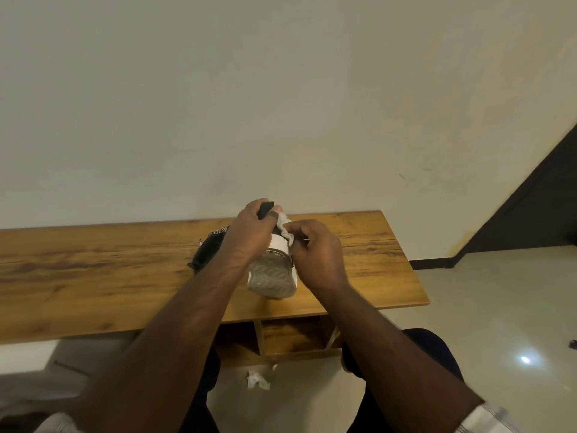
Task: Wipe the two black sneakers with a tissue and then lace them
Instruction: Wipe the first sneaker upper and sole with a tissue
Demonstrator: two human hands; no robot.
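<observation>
— While held up at the frame's centre, where exactly is the sneaker [272, 275]?
— Lifted over the wooden table [93, 276], worn grey sole turned toward the camera, white sidewall showing, black upper mostly hidden.
— And the left hand [249, 232]?
— Curled over the upper end of that shoe, fingers gripping a black part at the top.
— The right hand [315, 254]?
— Just right of centre, fingers bent, pinching a crumpled white tissue [285, 228] against the shoe's white edge.
— Second sneaker [207, 250]?
— Lying on the tabletop left of centre, behind the left wrist, black, partly hidden; laces hard to make out.
— Anything lower down?
— Crumpled white tissue scraps [257, 379] on the pale floor [468, 307] at bottom centre, between dark trouser legs; open wooden shelf [290, 337] under the table just above them.
— Upper half of the frame?
— Plain cream wall [281, 89], dark slanted panel [537, 207] at the right edge.
</observation>
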